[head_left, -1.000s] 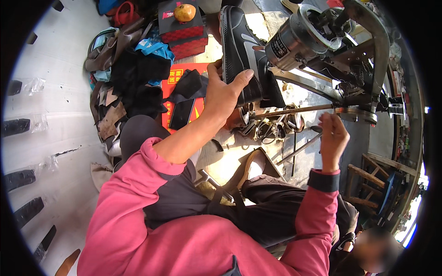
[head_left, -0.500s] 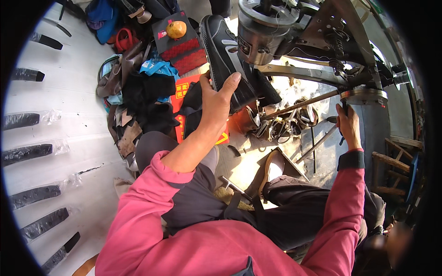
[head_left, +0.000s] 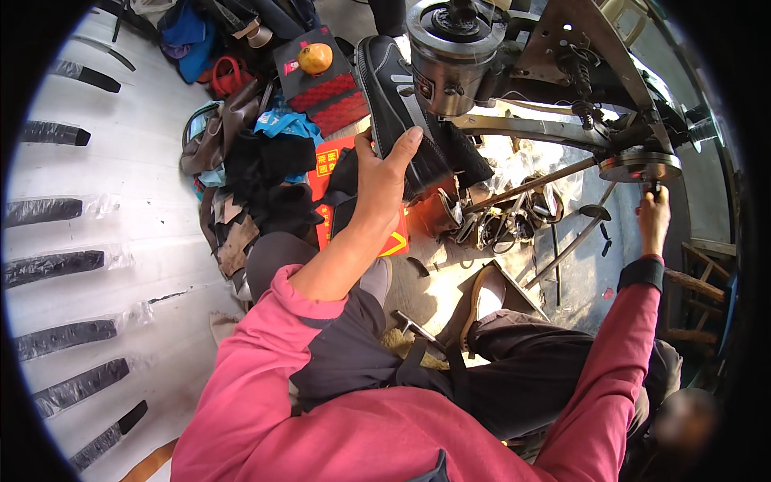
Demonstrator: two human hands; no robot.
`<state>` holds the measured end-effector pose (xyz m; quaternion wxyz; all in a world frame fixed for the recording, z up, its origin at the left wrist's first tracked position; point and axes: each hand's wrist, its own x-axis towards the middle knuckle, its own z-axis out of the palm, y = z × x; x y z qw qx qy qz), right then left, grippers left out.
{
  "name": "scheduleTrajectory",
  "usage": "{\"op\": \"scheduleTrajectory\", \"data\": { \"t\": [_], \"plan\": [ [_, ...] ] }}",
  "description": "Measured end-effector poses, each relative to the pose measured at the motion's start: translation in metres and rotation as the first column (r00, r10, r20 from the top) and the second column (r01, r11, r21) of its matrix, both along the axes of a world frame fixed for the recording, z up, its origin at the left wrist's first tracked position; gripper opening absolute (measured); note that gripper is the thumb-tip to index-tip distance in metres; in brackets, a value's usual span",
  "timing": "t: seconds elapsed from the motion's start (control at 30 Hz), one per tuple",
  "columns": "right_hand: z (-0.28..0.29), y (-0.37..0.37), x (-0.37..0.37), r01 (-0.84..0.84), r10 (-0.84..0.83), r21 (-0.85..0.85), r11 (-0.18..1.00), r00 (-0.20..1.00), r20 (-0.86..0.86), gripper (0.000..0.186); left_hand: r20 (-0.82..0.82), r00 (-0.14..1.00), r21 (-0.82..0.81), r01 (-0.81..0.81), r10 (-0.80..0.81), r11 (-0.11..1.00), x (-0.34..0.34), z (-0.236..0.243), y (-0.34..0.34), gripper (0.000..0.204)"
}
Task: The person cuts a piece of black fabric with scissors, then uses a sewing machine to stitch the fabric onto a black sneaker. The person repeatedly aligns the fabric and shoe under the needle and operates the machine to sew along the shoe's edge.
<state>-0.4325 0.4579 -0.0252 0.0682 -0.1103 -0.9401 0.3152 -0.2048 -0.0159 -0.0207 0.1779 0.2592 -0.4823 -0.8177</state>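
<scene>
The left hand (head_left: 384,173) is partly closed and has hold of a black shoe (head_left: 391,92) with grey stripes; its thumb lies on the side of the shoe, and the other fingers go behind it. The toe of the shoe points away from this hand. Just to the right of the shoe stands the metal cylinder head (head_left: 454,68) of a stitching machine. The right hand (head_left: 654,215) is curled with bent fingers around a small dark handle (head_left: 654,191), directly below the round metal wheel (head_left: 640,166) of the machine; how tightly it presses, I cannot tell. Beyond the left hand, to its left, a yellow-orange fruit (head_left: 315,59) rests on a dark box (head_left: 301,76). Nearer to this hand, also on its left, lies a pile of black fabric (head_left: 273,181). To the right of the right hand and lower there is a wooden stool (head_left: 692,283).
</scene>
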Motion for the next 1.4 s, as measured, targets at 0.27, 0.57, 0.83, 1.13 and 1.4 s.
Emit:
{"op": "scheduleTrajectory", "data": {
  "t": [0.27,0.57,0.83,1.13,1.4],
  "plan": [
    [0.032,-0.087,0.067,-0.437,0.463,-0.328,0.838,0.886,0.002,0.024,0.015,1.0,-0.016,0.014,-0.014,1.0,0.0,0.003,-0.003,0.07],
    [0.021,0.011,-0.003,-0.022,0.04,0.167,0.986,0.994,-0.105,0.032,0.023,1.0,-0.019,-0.02,0.021,1.0,-0.004,0.007,-0.003,0.057],
    [-0.05,-0.056,0.045,-0.195,0.177,0.09,0.977,0.969,0.174,0.048,-0.01,1.0,-0.001,-0.016,0.016,1.0,-0.005,0.003,-0.004,0.061],
    [0.003,-0.251,0.168,-0.691,0.713,-0.48,0.541,0.679,-0.174,0.081,-0.01,0.999,0.0,0.051,-0.051,0.999,-0.005,0.008,-0.013,0.062],
    [0.026,-0.297,0.153,-0.277,0.482,-0.821,0.5,0.876,-0.002,0.027,-0.013,0.995,-0.025,0.096,-0.096,0.995,-0.009,0.011,-0.025,0.052]
  ]
}}
